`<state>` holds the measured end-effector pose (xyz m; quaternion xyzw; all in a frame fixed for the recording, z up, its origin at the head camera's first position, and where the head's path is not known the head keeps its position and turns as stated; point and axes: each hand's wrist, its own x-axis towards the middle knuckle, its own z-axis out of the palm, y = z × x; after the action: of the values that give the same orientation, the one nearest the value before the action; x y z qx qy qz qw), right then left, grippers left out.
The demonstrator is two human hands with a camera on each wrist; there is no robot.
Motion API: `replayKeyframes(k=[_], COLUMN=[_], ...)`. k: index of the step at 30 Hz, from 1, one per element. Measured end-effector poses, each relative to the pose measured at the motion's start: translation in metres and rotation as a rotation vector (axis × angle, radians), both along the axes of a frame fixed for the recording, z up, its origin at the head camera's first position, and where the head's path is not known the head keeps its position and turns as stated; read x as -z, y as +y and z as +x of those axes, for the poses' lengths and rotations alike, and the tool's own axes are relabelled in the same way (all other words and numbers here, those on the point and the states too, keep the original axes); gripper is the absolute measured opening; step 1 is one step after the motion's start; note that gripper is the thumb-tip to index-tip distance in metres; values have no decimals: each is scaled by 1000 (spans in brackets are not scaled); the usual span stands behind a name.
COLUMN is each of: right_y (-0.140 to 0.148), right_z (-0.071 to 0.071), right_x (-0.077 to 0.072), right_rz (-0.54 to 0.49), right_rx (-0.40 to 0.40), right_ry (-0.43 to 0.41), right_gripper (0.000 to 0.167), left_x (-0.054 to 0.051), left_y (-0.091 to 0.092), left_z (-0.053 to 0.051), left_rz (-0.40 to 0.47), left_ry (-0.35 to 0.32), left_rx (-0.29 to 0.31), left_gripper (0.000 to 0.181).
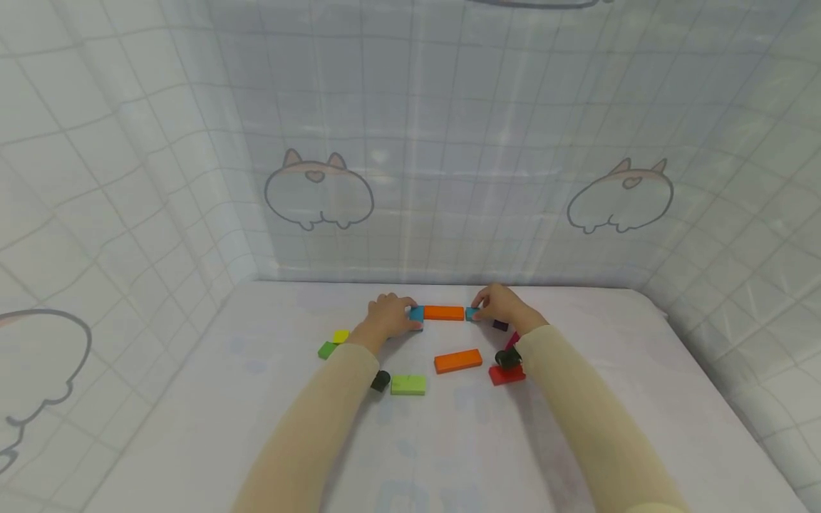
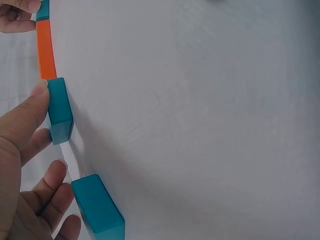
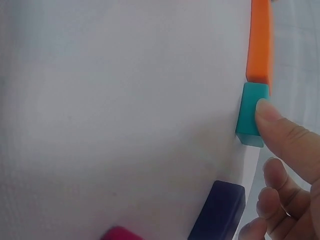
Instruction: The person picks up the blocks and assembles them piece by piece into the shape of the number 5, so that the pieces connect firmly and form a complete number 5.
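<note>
An orange block lies near the back edge of the table between my two hands. My left hand pinches a teal block at its left end, thumb on the near side and a finger behind. At the other end, my right hand holds a smaller teal block under the thumb; the finger behind it is hidden in the right wrist view. Both teal blocks sit close against the orange one. Another teal block lies by the left hand's loosely curled other fingers. Beside the right hand is a dark navy block.
Nearer me lie another orange block, a light green block and a red block. Yellow and green blocks are left of my left forearm. A magenta block shows partly. A patterned curtain stands behind the table.
</note>
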<state>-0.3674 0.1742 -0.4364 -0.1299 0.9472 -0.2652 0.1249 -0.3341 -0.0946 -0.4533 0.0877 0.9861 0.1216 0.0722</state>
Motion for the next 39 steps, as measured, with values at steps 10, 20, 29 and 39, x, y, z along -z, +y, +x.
replayKeyframes(k=[10, 20, 29, 39], right_y=[-4, -7, -8, -8], right_z=[2, 3, 4, 6], right_x=[3, 2, 2, -1], right_rz=[-20, -12, 3, 21], right_rx=[-8, 0, 17, 10], right_ry=[4, 9, 0, 0], right_gripper=[19, 20, 19, 19], left_x=[-1, -5, -4, -3], left_y=[-1, 0, 1, 1], left_z=[4, 6, 7, 7], left_rz=[3, -17, -18, -16], left_ry=[-9, 9, 4, 6], left_rx=[-1, 2, -1, 11], left_gripper=[57, 57, 57, 57])
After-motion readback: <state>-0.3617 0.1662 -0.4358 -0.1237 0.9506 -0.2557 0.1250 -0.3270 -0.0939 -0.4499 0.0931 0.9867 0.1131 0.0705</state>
